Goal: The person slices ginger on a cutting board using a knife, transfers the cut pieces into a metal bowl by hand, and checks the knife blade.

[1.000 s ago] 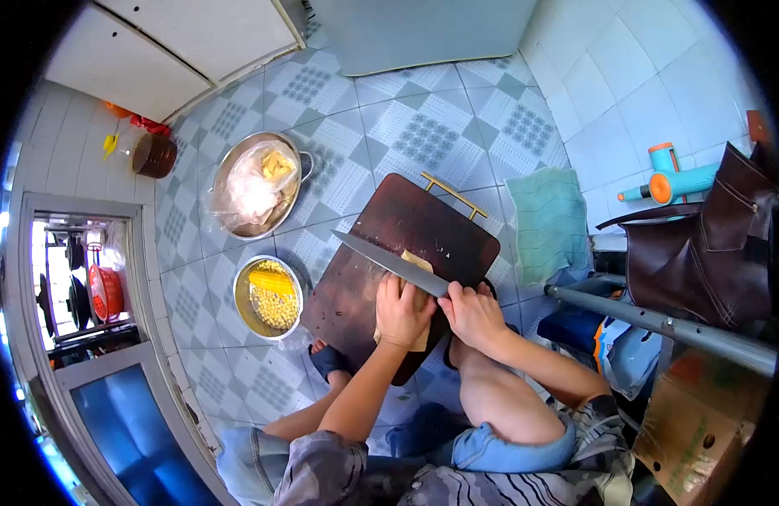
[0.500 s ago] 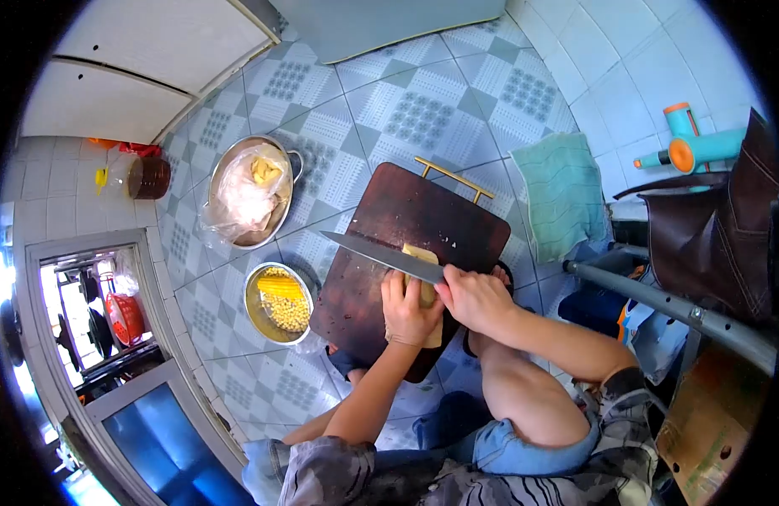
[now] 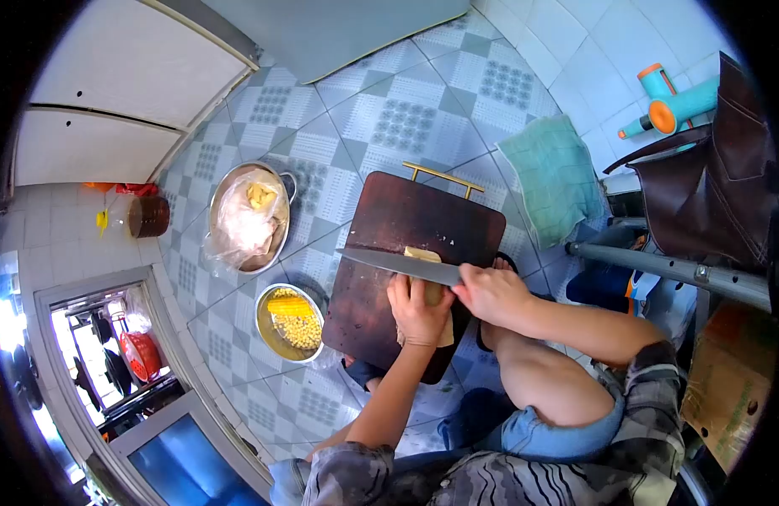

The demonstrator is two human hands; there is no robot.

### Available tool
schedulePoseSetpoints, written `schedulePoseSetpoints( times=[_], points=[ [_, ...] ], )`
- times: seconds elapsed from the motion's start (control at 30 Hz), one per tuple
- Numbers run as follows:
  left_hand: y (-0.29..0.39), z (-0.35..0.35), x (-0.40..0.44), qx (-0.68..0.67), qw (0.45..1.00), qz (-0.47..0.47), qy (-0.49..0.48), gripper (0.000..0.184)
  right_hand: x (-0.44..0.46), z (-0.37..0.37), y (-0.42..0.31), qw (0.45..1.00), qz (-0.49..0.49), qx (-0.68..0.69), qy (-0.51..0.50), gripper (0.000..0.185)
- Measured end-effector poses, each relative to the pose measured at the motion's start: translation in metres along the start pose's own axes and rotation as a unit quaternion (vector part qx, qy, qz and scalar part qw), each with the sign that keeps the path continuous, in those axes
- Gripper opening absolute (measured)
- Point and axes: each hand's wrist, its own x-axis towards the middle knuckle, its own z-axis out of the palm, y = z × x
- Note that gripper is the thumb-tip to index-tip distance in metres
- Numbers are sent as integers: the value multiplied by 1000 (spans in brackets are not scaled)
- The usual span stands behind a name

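A dark brown cutting board point(image 3: 364, 304) with a gold-coloured handle lies under both hands. On it is a long, pale yellowish piece of food point(image 3: 422, 254) whose kind I cannot make out. My left hand point(image 3: 419, 312) grips this food from above, fingers bent, and covers much of its middle. My right hand point(image 3: 495, 293) is closed round the handle of a large kitchen knife point(image 3: 398, 264). The knife's blade points left and lies across the food, just beyond my left fingertips. Small pale bits are scattered on the board.
A metal bowl point(image 3: 260, 325) of corn kernels and cobs stands left of the board. Behind it, a metal pot point(image 3: 286, 221) holds a plastic bag of food. A green mat point(image 3: 548, 177), a metal rail point(image 3: 659, 263) and a brown leather bag point(image 3: 701, 202) are on the right.
The view has shifted slightly. Both hands remain in place on the food and the knife, and the blade still lies across the food near its far end.
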Motion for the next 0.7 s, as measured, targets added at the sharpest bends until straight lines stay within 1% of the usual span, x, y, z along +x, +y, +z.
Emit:
schedulePoseSetpoints(
  times=[0.1, 0.2, 0.3, 0.37, 0.43, 0.5, 0.57, 0.7],
  points=[
    [-7, 8, -3, 12, 1000, 3, 14, 53, 27, 8, -13, 999, -16, 41, -13, 29],
    [-6, 7, -2, 28, 1000, 7, 12, 53, 28, 10, -16, 999, -18, 35, 18, 29],
    [1, 3, -1, 12, 1000, 6, 5, 52, -4, 1, -3, 999, 12, 33, 24, 28],
    [1, 6, -1, 7, 1000, 4, 10, 52, -28, -5, 9, 997, 73, 3, -4, 30],
    [1, 6, -1, 1, 1000, 13, 12, 48, -21, 4, 10, 998, 63, 2, 3, 30],
    [-1, 5, -3, 10, 1000, 13, 1, 49, -10, 15, 4, 997, 70, 2, 12, 30],
    [-3, 8, -4, 13, 1000, 18, -7, 49, 20, 23, -8, 998, 12, 40, 41, 27],
    [-4, 10, -4, 21, 1000, 19, 7, 45, 20, 10, -12, 998, 6, 45, 43, 28]
  ],
)
